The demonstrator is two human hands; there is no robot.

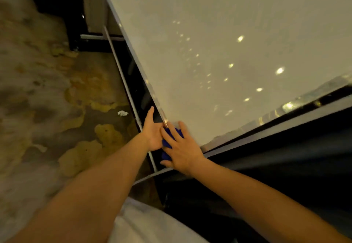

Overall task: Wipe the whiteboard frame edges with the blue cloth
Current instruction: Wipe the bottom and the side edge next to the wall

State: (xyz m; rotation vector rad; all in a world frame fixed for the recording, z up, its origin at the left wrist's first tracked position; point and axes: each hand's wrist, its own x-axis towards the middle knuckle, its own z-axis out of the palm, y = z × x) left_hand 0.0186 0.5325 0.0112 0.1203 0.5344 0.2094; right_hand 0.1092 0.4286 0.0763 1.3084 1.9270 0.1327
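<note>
At the lower corner of the whiteboard [228,33], both of the person's bare arms reach in together. The right hand [181,147] lies flat over the cloth [166,155], fingers straight and spread, pressing it against the corner where the side frame [146,81] meets the bottom edge. The cloth is dark blue and shows only in patches, between those fingers and below the palm.

The left hand [152,131] sits just beside it, touching the cloth's left side, thumb stretched up along the frame. Its other fingers are hidden behind the cloth and the right hand, so I cannot tell whether they grip anything.

The board's face is pale, glossy and unmarked, dotted with bright reflections of ceiling lights that gather toward the bottom edge. A grey ledge [285,121] runs along under that edge, with deep shadow below it. Behind the side frame a thin pale rod [123,79] slants down, roughly parallel to it, against a dark gap.

To the left spreads the floor [47,90], a carpet mottled in grey, brown and mustard patches, blurred in places. A small white scrap [122,113] lies on it near the rod. A bit of white shirt [148,223] shows between the forearms.
</note>
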